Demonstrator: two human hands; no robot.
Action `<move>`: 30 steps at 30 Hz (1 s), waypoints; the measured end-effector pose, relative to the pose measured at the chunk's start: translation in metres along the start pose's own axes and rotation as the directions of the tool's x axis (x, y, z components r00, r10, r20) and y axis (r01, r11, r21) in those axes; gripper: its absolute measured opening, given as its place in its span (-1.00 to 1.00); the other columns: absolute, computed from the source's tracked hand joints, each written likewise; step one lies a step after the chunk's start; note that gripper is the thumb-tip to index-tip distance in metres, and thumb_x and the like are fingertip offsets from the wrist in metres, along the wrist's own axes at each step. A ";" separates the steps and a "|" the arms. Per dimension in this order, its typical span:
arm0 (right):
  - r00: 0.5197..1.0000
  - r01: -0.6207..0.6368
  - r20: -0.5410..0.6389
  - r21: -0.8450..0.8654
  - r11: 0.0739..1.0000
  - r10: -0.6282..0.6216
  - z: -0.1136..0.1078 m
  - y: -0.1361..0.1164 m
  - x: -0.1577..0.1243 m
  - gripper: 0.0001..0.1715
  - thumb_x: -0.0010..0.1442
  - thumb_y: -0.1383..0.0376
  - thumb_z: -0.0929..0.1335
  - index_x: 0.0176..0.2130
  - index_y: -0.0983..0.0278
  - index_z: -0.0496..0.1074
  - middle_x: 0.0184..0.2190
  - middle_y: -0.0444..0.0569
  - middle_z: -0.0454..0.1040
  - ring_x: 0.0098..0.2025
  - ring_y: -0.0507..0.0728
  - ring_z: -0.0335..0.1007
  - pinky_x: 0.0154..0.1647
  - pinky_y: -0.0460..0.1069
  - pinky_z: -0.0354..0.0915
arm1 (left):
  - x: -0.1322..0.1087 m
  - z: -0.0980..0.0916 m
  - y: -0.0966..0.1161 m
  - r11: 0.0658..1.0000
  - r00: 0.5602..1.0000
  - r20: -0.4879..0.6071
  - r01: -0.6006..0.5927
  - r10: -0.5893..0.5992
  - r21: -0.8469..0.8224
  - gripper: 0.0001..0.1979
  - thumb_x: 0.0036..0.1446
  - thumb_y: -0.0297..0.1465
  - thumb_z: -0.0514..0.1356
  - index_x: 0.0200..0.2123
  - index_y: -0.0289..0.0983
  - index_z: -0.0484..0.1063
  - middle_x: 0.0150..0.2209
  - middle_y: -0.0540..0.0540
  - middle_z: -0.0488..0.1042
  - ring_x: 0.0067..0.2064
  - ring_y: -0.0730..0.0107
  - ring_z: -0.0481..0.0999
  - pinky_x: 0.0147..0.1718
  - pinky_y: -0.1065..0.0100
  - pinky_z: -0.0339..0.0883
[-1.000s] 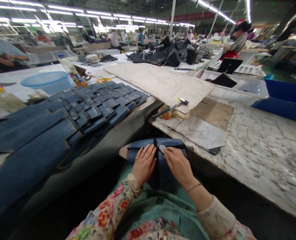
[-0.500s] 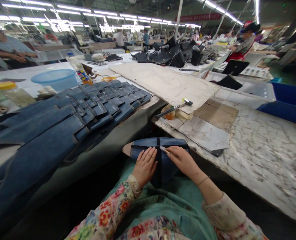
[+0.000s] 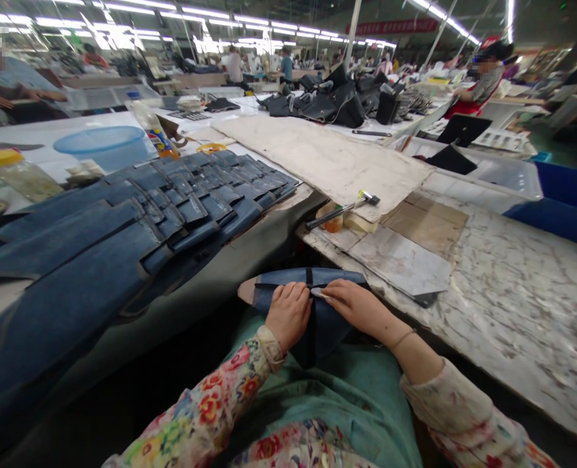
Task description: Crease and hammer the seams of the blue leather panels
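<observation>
A blue leather-like piece [image 3: 331, 333] with a pale left tip rests at my lap, beside the table edge. A black strip [image 3: 309, 344] crosses it from top to bottom, and another dark line runs along its length. My left hand [image 3: 289, 315] lies on the piece just left of the strip, its fingers bent and pressed together on the surface. Opposite it, my right hand [image 3: 354, 304] pinches a small whitish flat tool [image 3: 318, 293], whose tip touches the piece near where the strips cross. The tool's exact kind is unclear.
Overlapping blue pieces [image 3: 108, 240] cover the left bench. A hammer [image 3: 342, 211] lies on the right table by a beige sheet [image 3: 327, 153]. Farther back are a blue basin [image 3: 103, 146], a bottle [image 3: 153, 127], black bags [image 3: 322, 101] and a plastic bin [image 3: 503, 174]. Other people sit beyond.
My left hand's fingers were stretched flatter and are now bent, and that hand has shifted slightly right. My right hand still pinches the tool at nearly the same spot.
</observation>
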State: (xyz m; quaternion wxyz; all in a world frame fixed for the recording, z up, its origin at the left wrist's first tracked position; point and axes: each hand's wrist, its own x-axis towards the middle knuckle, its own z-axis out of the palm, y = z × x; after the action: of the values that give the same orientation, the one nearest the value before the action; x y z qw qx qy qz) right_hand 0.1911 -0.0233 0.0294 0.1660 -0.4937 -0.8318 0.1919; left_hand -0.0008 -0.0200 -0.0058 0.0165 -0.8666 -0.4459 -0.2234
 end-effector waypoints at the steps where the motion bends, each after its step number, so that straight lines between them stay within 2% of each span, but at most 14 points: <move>1: 1.000 -0.005 -0.011 -0.009 1.000 0.005 0.001 -0.002 -0.001 -0.69 0.26 0.27 0.20 -0.10 0.27 0.44 -0.13 0.02 0.46 -0.07 0.10 0.35 0.01 0.02 0.26 | 0.000 0.001 0.000 1.000 1.000 -0.002 -0.022 0.022 0.005 -0.78 0.22 -0.40 -0.01 -0.13 -0.30 0.36 -0.07 -0.14 0.44 -0.02 0.23 0.36 -0.02 0.17 0.14; 7: 0.991 -0.123 -0.067 -0.088 0.989 0.117 0.006 -0.018 -0.003 -0.68 0.27 0.30 0.17 -0.09 0.28 0.42 -0.12 0.02 0.47 -0.07 0.10 0.37 -0.01 0.01 0.28 | -0.003 0.004 -0.002 0.993 0.993 0.006 -0.118 0.118 0.013 -0.71 0.20 -0.45 -0.02 -0.05 -0.40 0.32 -0.01 -0.20 0.42 -0.01 0.21 0.37 0.02 0.19 0.14; 12: 0.982 -0.189 -0.015 -0.216 0.958 0.190 0.002 -0.029 0.009 -0.68 0.28 0.33 0.15 -0.09 0.30 0.41 -0.14 0.04 0.47 -0.06 0.10 0.37 -0.01 -0.02 0.28 | -0.001 0.003 -0.004 0.995 0.995 0.020 -0.099 0.099 -0.025 -0.74 0.20 -0.41 -0.01 -0.09 -0.35 0.35 0.00 -0.19 0.43 -0.01 0.22 0.38 -0.01 0.18 0.15; 15: 0.982 -0.179 0.001 -0.320 0.930 0.189 0.003 -0.032 0.016 -0.69 0.27 0.37 0.15 -0.11 0.31 0.41 -0.14 0.06 0.46 -0.07 0.12 0.37 -0.01 0.01 0.28 | 0.001 0.003 -0.004 0.996 0.996 0.028 -0.079 0.080 -0.035 -0.76 0.20 -0.39 0.00 -0.13 -0.31 0.37 0.02 -0.16 0.42 0.01 0.23 0.37 -0.03 0.17 0.14; 20: 0.984 -0.178 -0.044 -0.408 0.895 0.175 0.013 -0.036 0.021 -0.69 0.25 0.40 0.17 -0.10 0.30 0.42 -0.14 0.06 0.46 -0.13 0.13 0.35 -0.07 0.00 0.31 | -0.001 0.002 -0.004 0.998 0.998 0.016 -0.056 0.056 -0.012 -0.75 0.20 -0.37 0.01 -0.11 -0.29 0.37 0.04 -0.13 0.41 0.02 0.25 0.37 -0.05 0.18 0.12; 23: 0.980 -0.193 -0.120 -0.375 0.907 0.159 0.018 -0.031 0.019 -0.67 0.24 0.41 0.18 -0.06 0.31 0.40 -0.09 0.08 0.44 -0.09 0.14 0.32 -0.04 0.02 0.30 | -0.006 0.001 -0.003 0.999 0.999 0.007 -0.043 0.043 -0.004 -0.71 0.21 -0.35 0.01 -0.04 -0.29 0.35 0.06 -0.14 0.39 0.06 0.28 0.34 -0.06 0.21 0.14; 25: 0.982 -0.164 -0.134 -0.282 0.945 0.130 0.017 -0.023 0.017 -0.67 0.24 0.40 0.19 -0.05 0.29 0.40 -0.08 0.06 0.44 -0.06 0.13 0.31 -0.01 0.02 0.28 | -0.010 0.000 -0.004 1.000 1.000 0.000 -0.026 0.026 0.001 -0.69 0.23 -0.34 -0.01 -0.02 -0.28 0.35 0.07 -0.14 0.38 0.08 0.28 0.33 -0.06 0.22 0.15; 28: 0.994 -0.088 -0.078 -0.125 0.988 0.079 0.010 -0.013 0.012 -0.67 0.23 0.36 0.21 -0.04 0.27 0.41 -0.09 0.02 0.45 -0.07 0.10 0.33 -0.01 0.02 0.28 | -0.014 -0.002 -0.006 1.000 1.000 0.004 -0.007 0.007 -0.009 -0.68 0.24 -0.32 -0.03 0.00 -0.24 0.35 0.08 -0.13 0.37 0.10 0.27 0.31 -0.05 0.22 0.15; 30: 0.998 -0.052 -0.040 -0.086 0.995 0.048 0.004 -0.012 0.009 -0.66 0.24 0.33 0.21 -0.03 0.25 0.41 -0.10 0.01 0.46 -0.08 0.10 0.34 -0.02 0.03 0.28 | -0.016 -0.003 -0.007 1.000 1.000 0.012 -0.008 0.008 -0.028 -0.68 0.24 -0.33 -0.03 0.01 -0.23 0.34 0.09 -0.12 0.37 0.11 0.27 0.30 -0.04 0.21 0.14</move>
State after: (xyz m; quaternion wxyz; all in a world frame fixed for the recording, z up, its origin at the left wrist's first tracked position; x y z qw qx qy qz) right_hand 0.1758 -0.0218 0.0323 0.1550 -0.5247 -0.8235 0.1501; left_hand -0.0158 -0.0287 -0.0109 0.0027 -0.8699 -0.4393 -0.2241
